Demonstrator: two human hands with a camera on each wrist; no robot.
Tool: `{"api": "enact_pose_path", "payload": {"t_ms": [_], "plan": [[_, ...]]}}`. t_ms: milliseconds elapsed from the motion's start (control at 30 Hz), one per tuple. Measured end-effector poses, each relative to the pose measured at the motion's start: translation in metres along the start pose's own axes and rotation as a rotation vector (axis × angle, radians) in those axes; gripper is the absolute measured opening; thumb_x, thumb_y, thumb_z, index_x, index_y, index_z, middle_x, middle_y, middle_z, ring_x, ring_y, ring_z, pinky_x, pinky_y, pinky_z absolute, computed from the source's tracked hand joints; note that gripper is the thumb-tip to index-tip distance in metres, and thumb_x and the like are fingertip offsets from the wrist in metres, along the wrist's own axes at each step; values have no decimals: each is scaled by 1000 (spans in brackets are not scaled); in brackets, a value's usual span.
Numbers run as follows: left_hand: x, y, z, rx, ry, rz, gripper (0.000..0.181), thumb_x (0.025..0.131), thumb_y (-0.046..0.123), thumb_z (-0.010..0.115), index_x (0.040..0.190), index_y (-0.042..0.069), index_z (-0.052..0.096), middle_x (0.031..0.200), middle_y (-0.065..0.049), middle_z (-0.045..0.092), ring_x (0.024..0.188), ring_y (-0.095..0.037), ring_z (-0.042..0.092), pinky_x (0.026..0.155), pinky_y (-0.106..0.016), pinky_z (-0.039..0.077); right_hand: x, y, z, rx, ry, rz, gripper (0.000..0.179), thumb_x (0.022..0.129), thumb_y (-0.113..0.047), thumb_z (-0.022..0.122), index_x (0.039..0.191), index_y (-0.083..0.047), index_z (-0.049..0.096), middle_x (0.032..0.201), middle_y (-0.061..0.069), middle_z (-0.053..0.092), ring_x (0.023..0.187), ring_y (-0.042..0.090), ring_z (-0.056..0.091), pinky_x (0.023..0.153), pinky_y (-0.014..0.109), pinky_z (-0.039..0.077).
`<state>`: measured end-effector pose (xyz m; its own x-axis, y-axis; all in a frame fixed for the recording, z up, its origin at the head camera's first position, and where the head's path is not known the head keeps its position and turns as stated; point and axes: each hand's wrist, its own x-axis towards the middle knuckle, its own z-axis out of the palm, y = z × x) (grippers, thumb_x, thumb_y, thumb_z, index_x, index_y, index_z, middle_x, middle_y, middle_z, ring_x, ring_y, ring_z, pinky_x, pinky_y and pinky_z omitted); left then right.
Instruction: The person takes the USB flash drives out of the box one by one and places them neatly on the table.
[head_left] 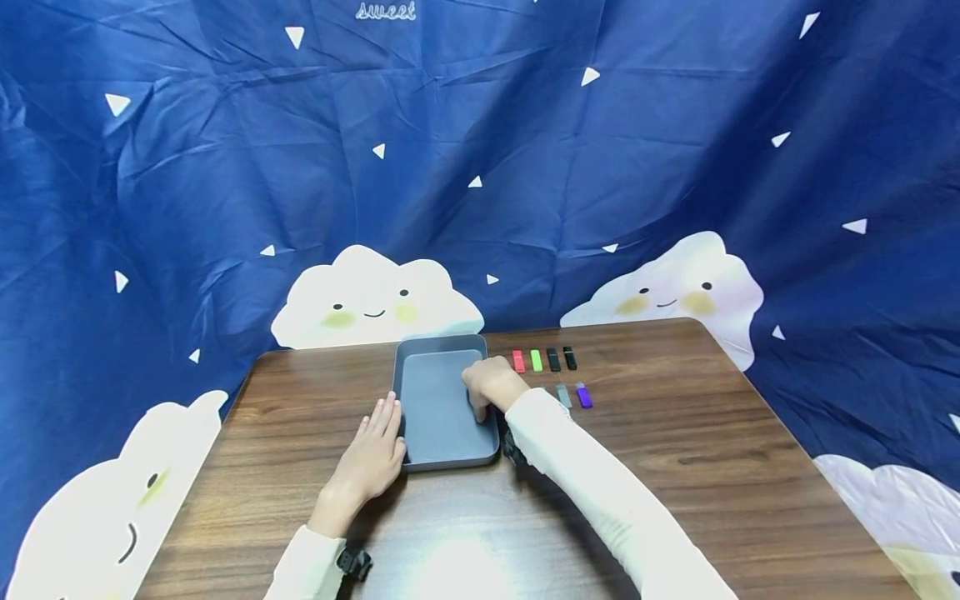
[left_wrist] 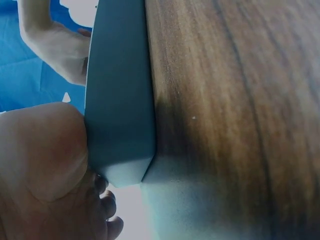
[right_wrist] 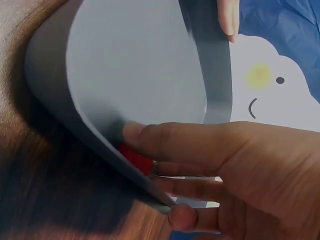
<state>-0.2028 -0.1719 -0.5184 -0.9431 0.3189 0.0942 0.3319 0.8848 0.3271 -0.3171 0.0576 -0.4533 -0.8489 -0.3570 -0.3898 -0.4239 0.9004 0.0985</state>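
Note:
My left hand [head_left: 372, 458] lies with straight fingers along the left side of the grey rectangular tray [head_left: 442, 460], thumb close to its front corner. In the left wrist view the palm [left_wrist: 40, 155] is against the tray's outer wall [left_wrist: 120, 90]. Over the tray's right side, my right hand [head_left: 491, 385] reaches in with fingers pointing down. In the right wrist view its thumb and fingers pinch a small red USB stick [right_wrist: 137, 157] just inside the tray wall, with a bit of metal at its end. The fingers hide most of this stick.
Right of the tray lie a red USB stick [head_left: 518, 361], a green one [head_left: 536, 360], two black ones [head_left: 553, 360], a pale grey one [head_left: 563, 396] and a purple one [head_left: 584, 396]. The wooden table [head_left: 712, 467] ends before a blue curtain [head_left: 525, 167].

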Motion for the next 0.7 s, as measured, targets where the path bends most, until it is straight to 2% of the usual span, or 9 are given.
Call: {"api": "enact_pose_path", "payload": {"t_ms": [233,467,633,700], "plan": [[1,-3,0,-3,18,20,62,107,17,42,161,-13,31,174,-28,24,160,-49,27,128,-67,27,3,-4,1,-87,-4,0,47,77,-29,96,119,-19,76,129,3,76,107,20,71,93,40,61],[2,-8,4,24,14,12,63,108,18,42,162,-11,30,175,-27,22,161,-47,26,129,-66,27,3,-3,4,-119,44,-17,32,83,-28,89,110,-17,75,117,2,77,87,18,62,84,38,61],[3,-11,8,48,5,15,63,109,20,43,163,-10,29,175,-26,21,162,-46,25,129,-65,28,1,0,4,-90,44,-29,29,84,-26,87,108,-16,73,115,2,76,85,18,58,83,38,59],[2,-8,6,45,-13,2,63,110,19,44,163,-11,29,175,-26,21,162,-46,25,130,-64,27,1,0,5,-80,39,-31,28,84,-25,86,107,-16,72,115,2,75,86,18,58,82,37,59]]}}
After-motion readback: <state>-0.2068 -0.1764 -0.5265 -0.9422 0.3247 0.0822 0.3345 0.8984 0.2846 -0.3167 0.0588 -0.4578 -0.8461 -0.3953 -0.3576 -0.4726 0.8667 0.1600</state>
